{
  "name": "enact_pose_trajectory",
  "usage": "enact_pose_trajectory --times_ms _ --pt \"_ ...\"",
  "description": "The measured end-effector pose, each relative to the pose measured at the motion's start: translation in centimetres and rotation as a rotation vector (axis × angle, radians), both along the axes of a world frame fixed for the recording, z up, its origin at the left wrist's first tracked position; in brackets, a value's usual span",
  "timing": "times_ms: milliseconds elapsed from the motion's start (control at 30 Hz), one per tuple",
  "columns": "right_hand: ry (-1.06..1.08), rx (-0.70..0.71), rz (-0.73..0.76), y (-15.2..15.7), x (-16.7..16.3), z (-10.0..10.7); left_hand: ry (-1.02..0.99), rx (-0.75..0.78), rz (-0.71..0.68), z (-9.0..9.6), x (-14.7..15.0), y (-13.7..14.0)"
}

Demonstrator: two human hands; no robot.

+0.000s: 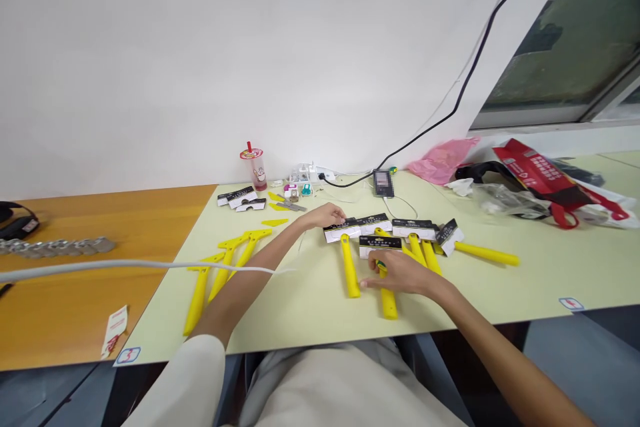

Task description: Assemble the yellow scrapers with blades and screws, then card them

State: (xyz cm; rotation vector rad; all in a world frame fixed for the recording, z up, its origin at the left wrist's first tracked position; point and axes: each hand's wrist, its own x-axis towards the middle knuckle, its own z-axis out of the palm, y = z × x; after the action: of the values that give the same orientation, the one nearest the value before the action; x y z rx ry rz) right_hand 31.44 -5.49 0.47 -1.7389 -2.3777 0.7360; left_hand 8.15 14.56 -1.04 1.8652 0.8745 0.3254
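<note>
My left hand (325, 216) reaches over the table with its fingertips pinched together at the upper edge of a black-and-white packaging card (342, 231). Beneath that card a yellow handle (351, 270) points towards me. My right hand (400, 271) is over another yellow-handled tool (389, 305), its thumb and index finger apart; the hand hides part of the handle. A card (380, 245) lies at that tool's upper end. To the right are several more carded yellow tools (430, 257), one lying sideways (487, 253).
Uncarded yellow T-shaped tools (199, 297) lie on the left. Behind them are loose cards (243, 197), yellow blade-like pieces (275, 222) and a drink cup (257, 170). A small screen device (383, 183), a black cable (457, 100) and a red bag (540, 177) sit further right.
</note>
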Motion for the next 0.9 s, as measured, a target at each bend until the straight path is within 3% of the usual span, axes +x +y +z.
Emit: enact_pose_trajectory --times_ms 233,367,433,533,667,767,900 --pt "-0.002 0.052 -0.059 0.4 3.9 -0.8 0.044 0.022 -0.026 -1.0 5.3 -1.2" --pt "0.031 0.04 -0.086 0.2 5.0 -0.6 0.018 0.035 -0.051 0.2 4.4 -2.2" --pt "0.063 0.057 -0.101 0.1 5.1 -0.1 -0.014 0.067 -0.036 2.1 1.8 -2.7" --pt "0.111 0.125 -0.125 -0.1 4.4 1.4 -0.093 0.167 -0.024 5.7 -4.5 -3.7" --pt "0.165 0.196 -0.101 0.3 1.4 3.9 -0.016 0.236 0.221 8.8 -14.8 -6.6" --pt "0.173 0.193 0.023 1.3 -1.7 4.5 0.39 0.334 0.41 8.0 -21.8 -9.8" --pt "0.146 0.175 0.191 3.4 -5.0 3.2 0.881 0.338 0.65 3.8 -28.2 -14.4"
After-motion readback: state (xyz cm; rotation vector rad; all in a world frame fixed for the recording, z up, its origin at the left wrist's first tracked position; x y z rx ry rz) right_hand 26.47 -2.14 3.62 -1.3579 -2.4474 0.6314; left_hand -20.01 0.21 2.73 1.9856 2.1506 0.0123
